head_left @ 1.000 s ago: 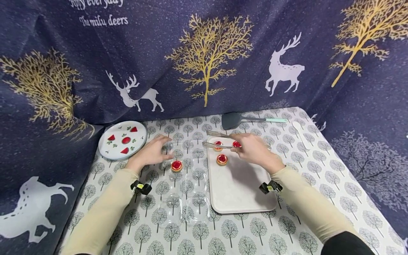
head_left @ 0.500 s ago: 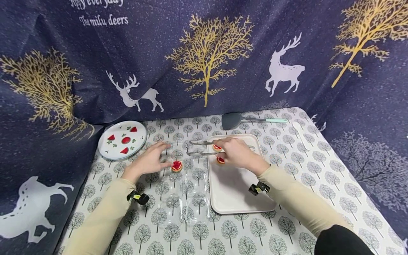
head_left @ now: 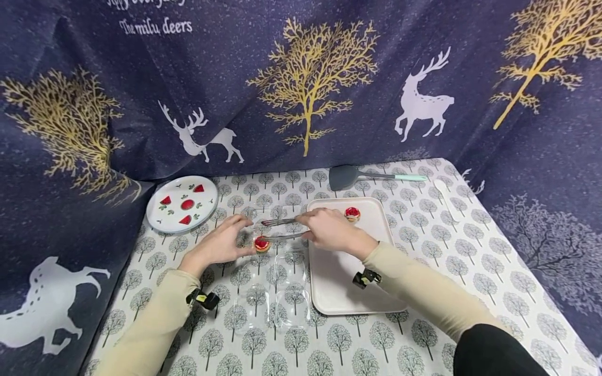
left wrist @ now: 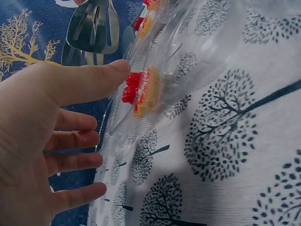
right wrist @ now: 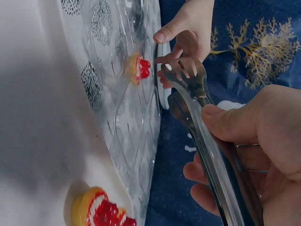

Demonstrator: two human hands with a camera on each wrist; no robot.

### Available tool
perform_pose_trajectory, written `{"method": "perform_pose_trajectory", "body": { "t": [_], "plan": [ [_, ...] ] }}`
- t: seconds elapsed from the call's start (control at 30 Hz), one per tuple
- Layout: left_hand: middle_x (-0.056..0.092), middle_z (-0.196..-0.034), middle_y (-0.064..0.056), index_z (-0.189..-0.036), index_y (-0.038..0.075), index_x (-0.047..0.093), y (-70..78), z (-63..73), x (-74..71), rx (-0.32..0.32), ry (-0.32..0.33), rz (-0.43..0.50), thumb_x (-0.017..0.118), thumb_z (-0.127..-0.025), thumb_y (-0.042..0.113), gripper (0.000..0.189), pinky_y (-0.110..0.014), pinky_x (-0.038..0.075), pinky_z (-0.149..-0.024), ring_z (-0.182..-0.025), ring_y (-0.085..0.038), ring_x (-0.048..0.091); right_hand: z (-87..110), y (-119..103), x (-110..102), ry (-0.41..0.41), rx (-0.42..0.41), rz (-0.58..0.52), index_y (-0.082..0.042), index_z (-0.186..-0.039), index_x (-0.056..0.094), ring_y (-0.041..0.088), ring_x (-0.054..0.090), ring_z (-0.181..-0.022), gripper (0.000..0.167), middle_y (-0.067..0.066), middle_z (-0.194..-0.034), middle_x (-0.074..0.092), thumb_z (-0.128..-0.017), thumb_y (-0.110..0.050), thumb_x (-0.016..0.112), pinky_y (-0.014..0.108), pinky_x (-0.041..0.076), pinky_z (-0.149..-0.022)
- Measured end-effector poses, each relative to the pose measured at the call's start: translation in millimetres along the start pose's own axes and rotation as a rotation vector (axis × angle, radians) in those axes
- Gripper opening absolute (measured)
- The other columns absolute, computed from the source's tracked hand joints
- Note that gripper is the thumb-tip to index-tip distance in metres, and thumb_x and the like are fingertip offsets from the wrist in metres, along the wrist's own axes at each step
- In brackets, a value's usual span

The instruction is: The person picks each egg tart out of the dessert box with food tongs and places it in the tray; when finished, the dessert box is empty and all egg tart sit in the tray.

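Note:
My right hand [head_left: 336, 230] holds metal tongs [head_left: 284, 237] with slotted ends. Their jaws stand apart, nothing between them, and in the head view they overlap a red-topped tart [head_left: 262, 244]. That tart sits in a clear plastic tray with compartments [head_left: 271, 308]. My left hand [head_left: 218, 243] is at the tray's left side, fingers spread and holding nothing; in the left wrist view the thumb reaches close to the tart [left wrist: 143, 92]. Another tart [head_left: 351, 214] stands on the white rectangular tray [head_left: 357, 284], partly behind my right hand. The right wrist view shows a tart [right wrist: 96, 207] on that tray.
A round plate with watermelon pictures [head_left: 164, 219] lies at the back left. Behind the white tray lie a grey spatula with a mint handle [head_left: 345, 178] and a white spoon [head_left: 444, 196]. A dark blue cloth [head_left: 263, 78] hangs behind the table.
My right hand has moved left with the tongs, from over the white tray to over the clear one. My left hand has shifted slightly toward me.

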State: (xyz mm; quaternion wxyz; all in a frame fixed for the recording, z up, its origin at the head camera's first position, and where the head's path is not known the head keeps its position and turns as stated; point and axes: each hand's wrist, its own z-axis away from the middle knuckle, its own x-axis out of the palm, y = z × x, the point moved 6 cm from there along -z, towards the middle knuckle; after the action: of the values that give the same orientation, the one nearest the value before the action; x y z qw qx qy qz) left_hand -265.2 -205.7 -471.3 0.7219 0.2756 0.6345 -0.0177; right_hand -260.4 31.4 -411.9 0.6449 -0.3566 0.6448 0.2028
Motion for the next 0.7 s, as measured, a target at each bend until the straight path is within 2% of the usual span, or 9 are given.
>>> {"method": "perform_pose_trajectory", "body": {
  "t": [0.2, 0.37, 0.6, 0.7],
  "plan": [
    [0.045, -0.145, -0.014, -0.141, 0.004, 0.047, -1.8, 3.0, 4.4, 0.019, 0.001, -0.006, 0.081, -0.073, 0.049, 0.088, -0.058, 0.042, -0.106, -0.132, -0.036, 0.045, -8.1, -9.8, 8.3, -0.029, -0.012, 0.033, -0.01, -0.131, 0.06, 0.022, 0.07, -0.087, 0.049, 0.008, -0.119, 0.069, -0.089, -0.033, 0.07, 0.03, 0.059, -0.063],
    [0.046, -0.144, -0.012, -0.141, 0.004, 0.047, -2.3, 3.4, 6.1, 0.017, -0.005, -0.003, 0.08, -0.073, 0.051, 0.089, -0.057, 0.044, -0.105, -0.129, -0.034, 0.047, -13.6, -14.2, 15.7, -0.034, -0.022, 0.071, -0.011, -0.127, 0.063, 0.02, 0.07, -0.079, 0.052, 0.006, -0.118, 0.07, -0.087, -0.044, 0.07, 0.028, 0.057, -0.058],
    [0.047, -0.142, -0.012, -0.141, 0.005, 0.047, -4.0, 2.8, 9.7, -0.001, -0.021, -0.01, 0.081, -0.073, 0.05, 0.088, -0.058, 0.043, -0.105, -0.131, -0.034, 0.045, -18.6, -17.1, 21.4, -0.067, -0.022, 0.099, -0.012, -0.121, 0.065, 0.015, 0.063, -0.068, 0.042, 0.002, -0.1, 0.072, -0.085, -0.032, 0.075, 0.02, 0.048, -0.048],
    [0.045, -0.144, -0.012, -0.141, 0.006, 0.048, -5.6, 2.2, 10.6, -0.012, -0.025, -0.015, 0.08, -0.073, 0.051, 0.088, -0.059, 0.043, -0.105, -0.133, -0.034, 0.043, -21.0, -18.6, 21.8, -0.068, -0.029, 0.106, -0.012, -0.116, 0.066, 0.014, 0.061, -0.068, 0.037, 0.001, -0.094, 0.071, -0.085, -0.031, 0.075, 0.019, 0.046, -0.048]
  ]
}}
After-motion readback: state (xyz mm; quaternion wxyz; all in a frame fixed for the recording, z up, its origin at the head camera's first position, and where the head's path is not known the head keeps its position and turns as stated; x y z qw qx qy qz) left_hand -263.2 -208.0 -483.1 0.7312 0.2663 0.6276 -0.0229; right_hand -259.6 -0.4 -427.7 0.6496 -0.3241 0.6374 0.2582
